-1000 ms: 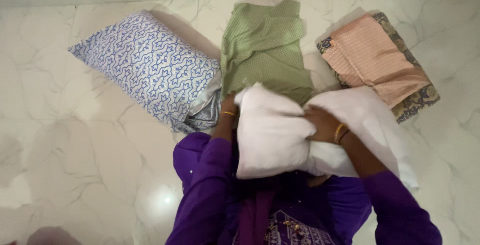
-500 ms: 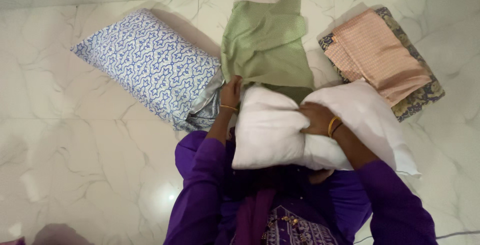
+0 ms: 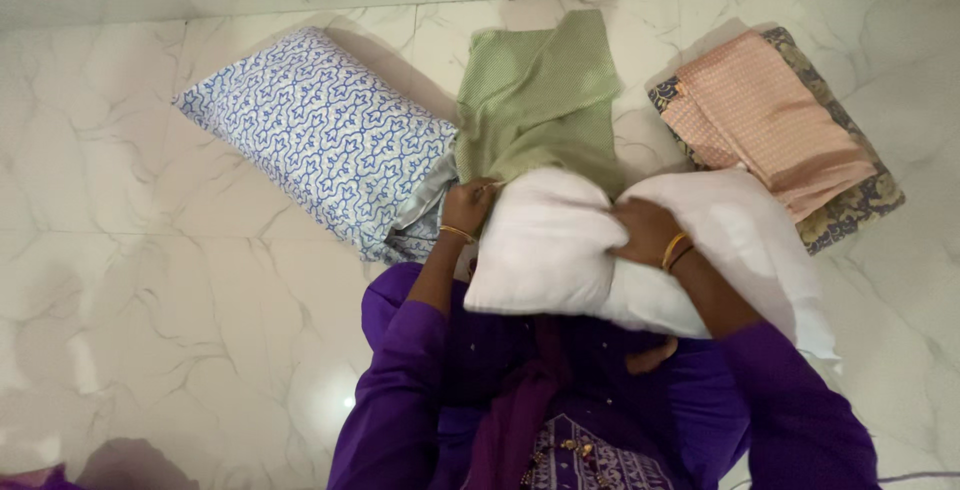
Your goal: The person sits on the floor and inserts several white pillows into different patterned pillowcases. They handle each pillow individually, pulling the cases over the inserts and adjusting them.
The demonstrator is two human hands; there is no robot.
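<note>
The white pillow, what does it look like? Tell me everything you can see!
The white pillow is plain, soft and puffy, with no cover on it. It lies across the person's lap, above the marble floor. The right hand presses into its middle, so it bulges on both sides. The left hand grips its far left corner, next to the green cloth. Its far edge overlaps that cloth.

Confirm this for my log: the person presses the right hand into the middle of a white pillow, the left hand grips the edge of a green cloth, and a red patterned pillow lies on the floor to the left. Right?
Not quite. The head view shows the pillow on the floor is blue and white patterned, not red. The rest stands: the right hand presses into the middle of the white pillow, and the left hand grips the edge of the green cloth.
</note>
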